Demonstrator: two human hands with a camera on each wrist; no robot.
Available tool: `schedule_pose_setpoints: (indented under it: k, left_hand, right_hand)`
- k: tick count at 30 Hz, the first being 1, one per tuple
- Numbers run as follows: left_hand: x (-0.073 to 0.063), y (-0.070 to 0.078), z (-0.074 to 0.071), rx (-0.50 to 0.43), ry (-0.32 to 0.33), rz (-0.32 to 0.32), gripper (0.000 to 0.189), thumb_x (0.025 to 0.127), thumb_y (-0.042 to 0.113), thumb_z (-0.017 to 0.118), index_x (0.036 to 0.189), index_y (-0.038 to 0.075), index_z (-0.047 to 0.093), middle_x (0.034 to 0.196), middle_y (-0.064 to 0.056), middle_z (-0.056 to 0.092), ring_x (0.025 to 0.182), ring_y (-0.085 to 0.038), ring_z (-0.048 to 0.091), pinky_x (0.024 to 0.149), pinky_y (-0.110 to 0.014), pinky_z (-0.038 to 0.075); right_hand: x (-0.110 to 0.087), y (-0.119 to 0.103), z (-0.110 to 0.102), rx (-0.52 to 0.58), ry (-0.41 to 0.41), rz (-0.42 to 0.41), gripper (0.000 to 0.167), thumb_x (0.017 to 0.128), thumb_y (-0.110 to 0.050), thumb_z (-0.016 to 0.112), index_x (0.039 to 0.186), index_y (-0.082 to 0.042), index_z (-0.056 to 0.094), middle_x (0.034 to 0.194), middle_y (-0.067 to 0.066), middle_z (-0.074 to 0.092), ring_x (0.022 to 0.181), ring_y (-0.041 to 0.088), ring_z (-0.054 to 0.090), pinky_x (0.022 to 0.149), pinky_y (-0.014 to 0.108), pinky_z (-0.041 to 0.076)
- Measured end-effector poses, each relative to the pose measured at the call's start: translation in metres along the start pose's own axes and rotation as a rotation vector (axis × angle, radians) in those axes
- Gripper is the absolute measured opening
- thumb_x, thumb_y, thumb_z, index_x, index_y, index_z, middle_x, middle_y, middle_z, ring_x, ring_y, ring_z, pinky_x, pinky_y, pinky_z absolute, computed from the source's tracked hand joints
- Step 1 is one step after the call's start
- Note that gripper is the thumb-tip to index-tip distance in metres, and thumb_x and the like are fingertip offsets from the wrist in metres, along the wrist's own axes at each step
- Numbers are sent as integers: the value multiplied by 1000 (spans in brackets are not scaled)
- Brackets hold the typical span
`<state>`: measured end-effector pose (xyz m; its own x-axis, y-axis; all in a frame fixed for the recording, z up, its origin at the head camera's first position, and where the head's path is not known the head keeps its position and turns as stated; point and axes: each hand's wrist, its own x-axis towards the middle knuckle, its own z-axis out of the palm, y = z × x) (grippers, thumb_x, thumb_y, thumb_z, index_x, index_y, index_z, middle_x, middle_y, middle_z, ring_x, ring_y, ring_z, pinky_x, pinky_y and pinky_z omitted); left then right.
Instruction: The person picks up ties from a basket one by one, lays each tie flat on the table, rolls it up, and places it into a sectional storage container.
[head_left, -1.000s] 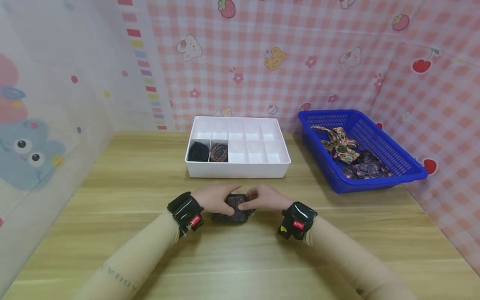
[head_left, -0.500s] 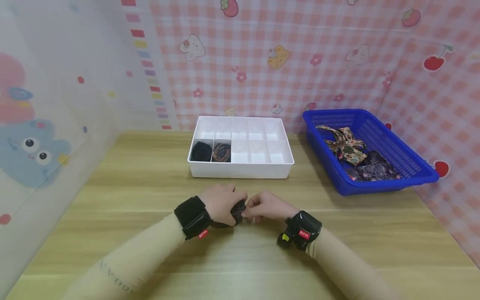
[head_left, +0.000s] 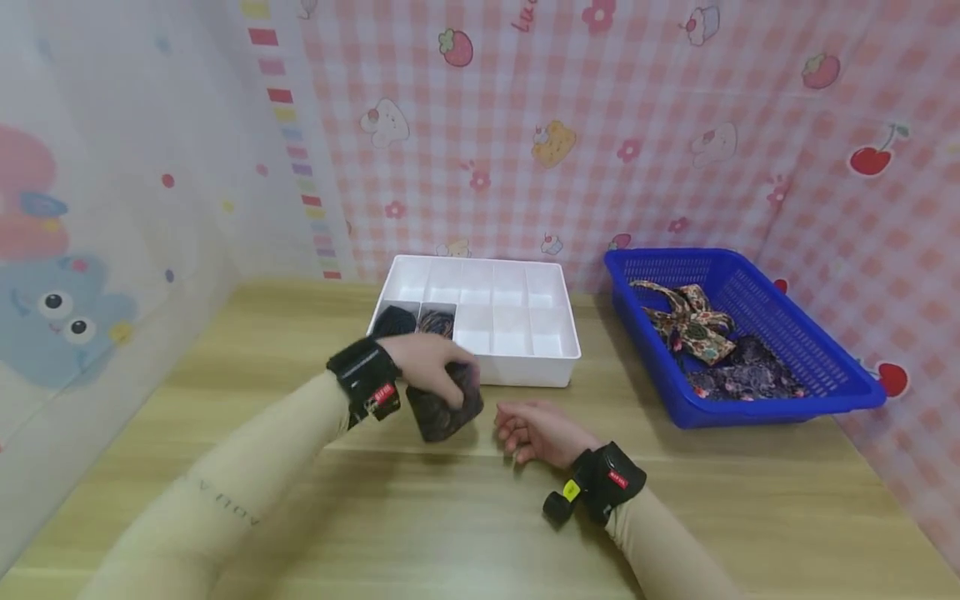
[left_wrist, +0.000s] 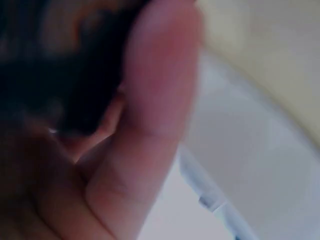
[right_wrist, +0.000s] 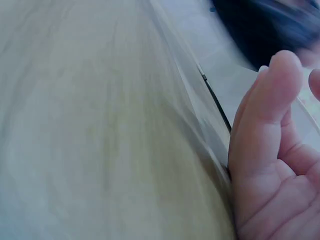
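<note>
My left hand (head_left: 426,363) grips a dark, faintly patterned bundle of folded cloth (head_left: 444,417) just before the front wall of the white divided box (head_left: 525,370). In the left wrist view the thumb (left_wrist: 160,85) presses along the blurred dark cloth (left_wrist: 40,85). To the right of the bundle, apart from it, my right hand (head_left: 546,430) holds nothing and its fingers are loosely curled. The right wrist view has this hand (right_wrist: 272,165) below the dark cloth. A black cloth roll (head_left: 394,320) and a brown striped roll (head_left: 437,323) sit in the box's front-left compartments, partly behind my left hand.
At the right stands a blue perforated basket (head_left: 780,408). Inside lie a beige floral cloth with a bow (head_left: 693,327) and a dark floral cloth (head_left: 753,371). Patterned sheets (head_left: 480,133) hang behind the wooden table (head_left: 525,533).
The left hand has raised the dark cloth bundle off the table towards the box. My right hand has let go of it and stays to the right, its fingers now looser.
</note>
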<state>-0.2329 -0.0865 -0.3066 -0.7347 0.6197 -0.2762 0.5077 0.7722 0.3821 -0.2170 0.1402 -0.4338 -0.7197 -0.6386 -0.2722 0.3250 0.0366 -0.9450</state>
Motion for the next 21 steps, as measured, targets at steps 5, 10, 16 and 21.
schedule_pose_setpoints:
  k: [5, 10, 16, 21]
  left_hand:
    - [33, -10, -40, -244, 290, -94, 35, 82, 29, 68, 113, 13, 63, 113, -11, 60, 99, -26, 57, 75, -39, 52]
    - [69, -16, -42, -67, 393, -301, 40, 82, 34, 62, 114, 10, 61, 114, -13, 63, 101, -30, 57, 85, -41, 47]
    - [85, -16, -25, 75, 352, -436, 44, 83, 34, 62, 116, 6, 62, 110, -13, 66, 102, -30, 58, 90, -41, 44]
    - [101, -30, 0, 174, 339, -461, 52, 86, 43, 55, 126, 10, 60, 120, -15, 58, 109, -34, 54, 91, -49, 43]
  right_hand:
    - [-3, 5, -1, 10, 37, -20, 27, 96, -32, 57, 91, -5, 60, 77, 2, 58, 61, 9, 54, 51, 22, 48]
    - [-2, 6, 1, 6, 56, -29, 26, 96, -29, 56, 91, -4, 59, 77, 3, 58, 60, 10, 54, 50, 22, 48]
    - [0, 10, 4, 2, 57, -21, 25, 97, -27, 55, 90, -4, 60, 76, 3, 58, 59, 11, 54, 50, 22, 48]
    - [2, 10, 3, -7, 48, -21, 27, 96, -29, 56, 91, -3, 60, 76, 3, 58, 59, 11, 54, 50, 23, 49]
